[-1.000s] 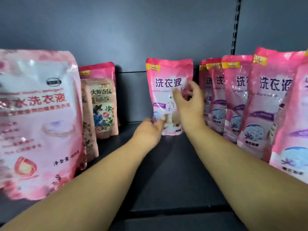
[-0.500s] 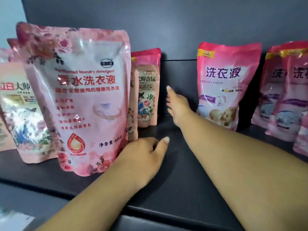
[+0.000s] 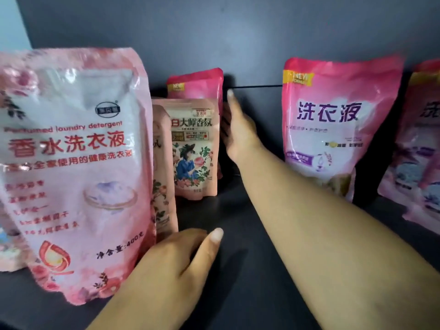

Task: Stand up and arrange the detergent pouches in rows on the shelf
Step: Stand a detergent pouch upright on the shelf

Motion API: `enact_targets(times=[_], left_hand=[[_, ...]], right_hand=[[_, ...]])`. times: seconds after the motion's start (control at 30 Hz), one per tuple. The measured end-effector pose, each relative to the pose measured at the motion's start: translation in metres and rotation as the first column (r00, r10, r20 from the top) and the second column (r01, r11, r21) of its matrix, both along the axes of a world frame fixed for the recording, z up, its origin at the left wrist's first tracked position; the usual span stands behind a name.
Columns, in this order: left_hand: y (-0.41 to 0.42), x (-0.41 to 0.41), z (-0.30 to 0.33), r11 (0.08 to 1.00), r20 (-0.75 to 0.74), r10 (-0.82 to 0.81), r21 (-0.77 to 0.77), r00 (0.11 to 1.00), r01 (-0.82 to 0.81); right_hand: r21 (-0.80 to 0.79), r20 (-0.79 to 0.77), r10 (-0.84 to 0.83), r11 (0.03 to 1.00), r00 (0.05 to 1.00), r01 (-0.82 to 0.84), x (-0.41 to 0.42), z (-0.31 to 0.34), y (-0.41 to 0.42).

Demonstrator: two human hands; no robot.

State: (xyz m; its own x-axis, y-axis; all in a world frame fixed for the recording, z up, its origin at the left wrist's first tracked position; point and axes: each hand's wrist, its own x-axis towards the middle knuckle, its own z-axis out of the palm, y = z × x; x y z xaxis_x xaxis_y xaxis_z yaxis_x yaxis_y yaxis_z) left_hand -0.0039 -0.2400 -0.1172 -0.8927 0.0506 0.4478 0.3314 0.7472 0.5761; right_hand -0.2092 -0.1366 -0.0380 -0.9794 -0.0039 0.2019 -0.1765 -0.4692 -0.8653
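Two bare hands reach among standing detergent pouches on a dark shelf (image 3: 250,294).

Farthest left stands the large pale pink pouch (image 3: 76,167), upright at the shelf's front; the left hand (image 3: 173,265) lies at its lower right edge, thumb stretched out, the other fingers hidden so whether they hold it cannot be told. Just beyond those fingers stand two floral pouches (image 3: 194,148) with a deep pink pouch (image 3: 197,83) behind. The right hand (image 3: 238,129), fingers straight and gripping nothing, reaches beside that back pair. Right of its fingers, apart, stands a bright pink pouch (image 3: 333,120), another (image 3: 419,144) at the edge.
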Motion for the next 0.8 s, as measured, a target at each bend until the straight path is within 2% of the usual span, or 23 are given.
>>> enact_targets(times=[0.07,0.17,0.27,0.4,0.63,0.8], left_hand=[[0.003,-0.002,0.004,1.0,-0.011,0.013,-0.01,1.0,-0.013],[0.006,-0.003,0.013,0.999,0.022,0.027,-0.022,0.999,-0.027],[0.004,-0.003,0.015,1.0,0.028,0.024,-0.006,0.999,-0.024],[0.001,-0.001,0.008,0.997,0.07,0.059,0.035,0.996,-0.062],[0.002,-0.002,0.004,0.997,0.117,0.045,0.057,0.992,-0.052],[-0.001,-0.004,0.003,0.992,0.15,0.02,0.122,0.988,-0.038]], right_hand=[[0.107,-0.043,-0.005,0.994,0.999,0.01,-0.012,0.021,-0.004],[0.246,-0.03,0.021,0.969,0.999,-0.013,-0.025,0.037,-0.007],[0.325,0.0,-0.07,0.943,0.998,0.066,-0.029,0.037,-0.01],[0.344,0.028,-0.094,0.936,0.995,0.079,-0.035,0.029,-0.016],[0.273,-0.079,-0.118,0.952,0.99,0.136,-0.017,0.035,-0.015],[0.288,-0.186,-0.258,0.908,0.948,0.304,0.003,0.065,-0.007]])
